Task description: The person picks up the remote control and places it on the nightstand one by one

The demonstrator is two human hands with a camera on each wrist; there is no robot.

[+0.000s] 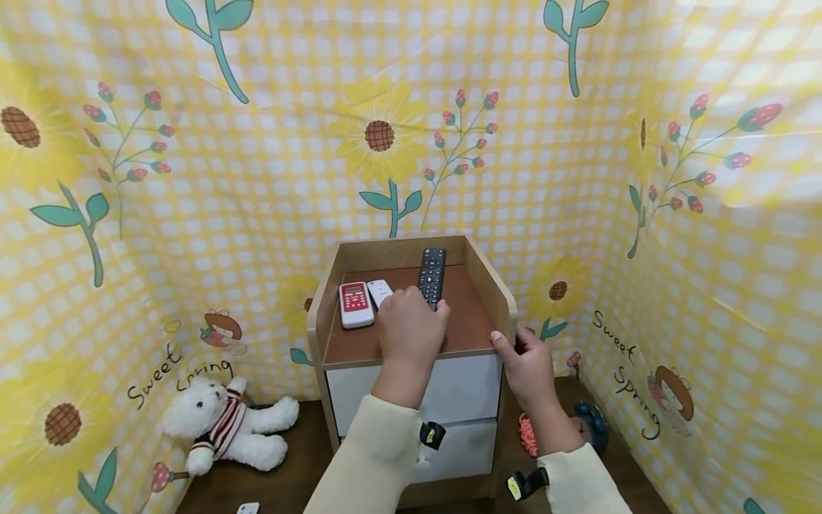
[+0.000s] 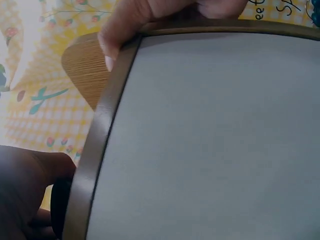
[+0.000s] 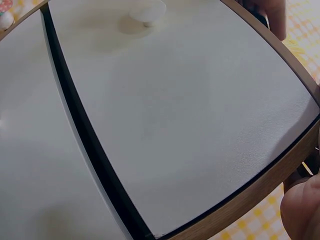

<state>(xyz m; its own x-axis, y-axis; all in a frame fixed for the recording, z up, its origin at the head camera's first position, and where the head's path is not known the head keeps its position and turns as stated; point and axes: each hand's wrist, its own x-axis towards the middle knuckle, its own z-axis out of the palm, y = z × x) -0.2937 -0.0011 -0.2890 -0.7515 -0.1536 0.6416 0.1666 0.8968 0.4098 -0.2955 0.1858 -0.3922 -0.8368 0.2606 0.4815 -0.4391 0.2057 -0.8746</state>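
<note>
Over the top of a small wooden cabinet [image 1: 475,314], my left hand [image 1: 411,328] grips the near end of a black remote control [image 1: 432,271]. The far part with its buttons sticks out beyond the fingers. In the left wrist view, a dark piece of the remote [image 2: 60,207] shows beneath the left hand [image 2: 25,190]. My right hand [image 1: 529,364] holds the cabinet's right front corner, thumb at the top edge and fingers around the outer side. A red and white remote [image 1: 356,305] lies left of the left hand, beside a white remote [image 1: 379,291] partly hidden by it.
Raised wooden rims border the cabinet top at the back and sides. White drawer fronts [image 1: 465,389] face me, one with a round knob [image 3: 147,11]. A white teddy bear [image 1: 231,428] sits at left. Behind my right forearm are an orange thing [image 1: 527,435] and a dark teal one [image 1: 594,425].
</note>
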